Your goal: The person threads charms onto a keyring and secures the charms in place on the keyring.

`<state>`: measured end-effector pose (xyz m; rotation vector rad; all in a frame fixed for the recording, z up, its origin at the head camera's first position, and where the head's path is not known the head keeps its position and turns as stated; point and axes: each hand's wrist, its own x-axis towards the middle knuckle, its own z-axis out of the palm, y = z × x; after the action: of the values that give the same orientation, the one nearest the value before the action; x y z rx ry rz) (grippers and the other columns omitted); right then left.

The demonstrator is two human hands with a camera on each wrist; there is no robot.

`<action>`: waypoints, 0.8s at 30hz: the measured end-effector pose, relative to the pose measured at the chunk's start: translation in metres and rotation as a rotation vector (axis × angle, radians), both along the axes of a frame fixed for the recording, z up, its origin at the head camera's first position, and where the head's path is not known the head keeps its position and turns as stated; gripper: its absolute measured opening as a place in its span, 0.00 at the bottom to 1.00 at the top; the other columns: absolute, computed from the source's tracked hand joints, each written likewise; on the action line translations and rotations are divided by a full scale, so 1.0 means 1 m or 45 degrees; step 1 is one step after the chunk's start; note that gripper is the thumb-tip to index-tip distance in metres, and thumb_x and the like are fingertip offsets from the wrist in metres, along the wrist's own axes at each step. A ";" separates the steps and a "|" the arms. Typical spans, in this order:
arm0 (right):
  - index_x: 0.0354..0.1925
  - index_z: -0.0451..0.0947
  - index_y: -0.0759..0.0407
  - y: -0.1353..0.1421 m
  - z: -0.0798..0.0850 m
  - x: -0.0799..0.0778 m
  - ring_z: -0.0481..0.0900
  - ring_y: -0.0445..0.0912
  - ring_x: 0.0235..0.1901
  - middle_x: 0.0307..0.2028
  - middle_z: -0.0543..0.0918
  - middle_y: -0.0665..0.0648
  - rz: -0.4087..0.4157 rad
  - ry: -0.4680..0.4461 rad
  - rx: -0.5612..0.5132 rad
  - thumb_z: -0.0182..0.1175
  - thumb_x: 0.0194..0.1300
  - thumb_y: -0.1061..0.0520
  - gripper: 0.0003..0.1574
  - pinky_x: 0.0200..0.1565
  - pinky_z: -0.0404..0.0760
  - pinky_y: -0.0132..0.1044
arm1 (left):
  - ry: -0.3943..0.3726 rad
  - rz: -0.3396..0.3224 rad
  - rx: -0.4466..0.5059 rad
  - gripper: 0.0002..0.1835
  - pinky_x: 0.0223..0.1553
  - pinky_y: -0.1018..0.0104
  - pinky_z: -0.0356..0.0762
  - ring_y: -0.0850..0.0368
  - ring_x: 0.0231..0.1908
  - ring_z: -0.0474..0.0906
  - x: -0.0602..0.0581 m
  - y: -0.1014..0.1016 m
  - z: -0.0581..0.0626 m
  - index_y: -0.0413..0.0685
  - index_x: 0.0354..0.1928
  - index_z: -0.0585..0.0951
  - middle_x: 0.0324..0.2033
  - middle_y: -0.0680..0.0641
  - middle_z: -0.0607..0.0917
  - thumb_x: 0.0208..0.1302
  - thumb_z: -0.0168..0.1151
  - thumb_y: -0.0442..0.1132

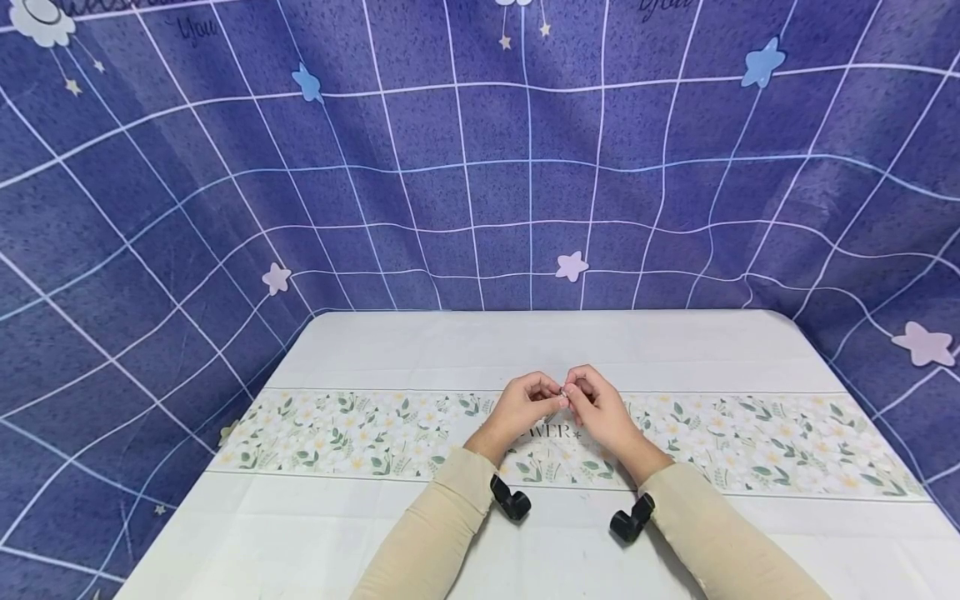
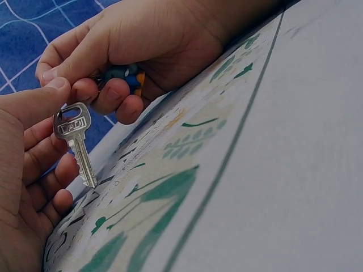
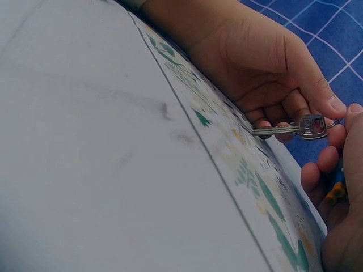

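Note:
My left hand (image 1: 517, 414) and right hand (image 1: 606, 414) meet above the middle of the table, fingertips nearly touching. A silver key (image 2: 81, 150) with lettering on its head hangs at the left hand's fingers in the left wrist view. In the right wrist view, a thin metal key ring (image 3: 334, 123) joins the key's head, pinched at the left thumb and finger. The right hand's thumb and forefinger pinch at the same ring, while its other fingers curl round a small green, blue and orange keychain figure (image 2: 120, 72). Fingers partly hide the ring and figure.
Under the hands lies a white tablecloth (image 1: 300, 525) with a floral band (image 1: 360, 433) and printed lettering. A blue gridded curtain (image 1: 495, 192) with stars hangs behind and at the sides. Black wrist cameras (image 1: 512, 500) sit on both sleeves.

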<state>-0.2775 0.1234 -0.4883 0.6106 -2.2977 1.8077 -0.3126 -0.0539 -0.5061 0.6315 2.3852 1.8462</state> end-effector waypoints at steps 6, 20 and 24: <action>0.46 0.71 0.69 -0.001 0.010 0.007 0.73 0.51 0.18 0.23 0.75 0.70 -0.007 0.008 0.002 0.52 0.77 0.66 0.05 0.22 0.73 0.32 | 0.001 0.005 -0.022 0.08 0.33 0.71 0.74 0.62 0.29 0.76 -0.001 0.000 0.000 0.41 0.40 0.84 0.30 0.51 0.86 0.63 0.72 0.38; 0.46 0.72 0.70 -0.002 0.011 0.008 0.73 0.59 0.19 0.23 0.75 0.71 0.001 -0.003 0.023 0.52 0.77 0.66 0.05 0.23 0.73 0.32 | -0.001 -0.010 -0.017 0.07 0.31 0.72 0.72 0.62 0.28 0.75 -0.001 -0.001 -0.002 0.42 0.39 0.85 0.30 0.52 0.86 0.63 0.72 0.38; 0.47 0.72 0.72 -0.001 0.010 0.008 0.73 0.58 0.19 0.23 0.75 0.70 0.000 -0.004 0.020 0.51 0.77 0.66 0.07 0.23 0.73 0.32 | -0.011 -0.025 -0.022 0.07 0.33 0.71 0.74 0.62 0.29 0.76 -0.001 -0.001 -0.001 0.42 0.39 0.85 0.31 0.52 0.86 0.64 0.72 0.37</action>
<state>-0.2696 0.1223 -0.4781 0.6111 -2.3158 1.7936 -0.3139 -0.0546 -0.5074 0.6411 2.3785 1.8145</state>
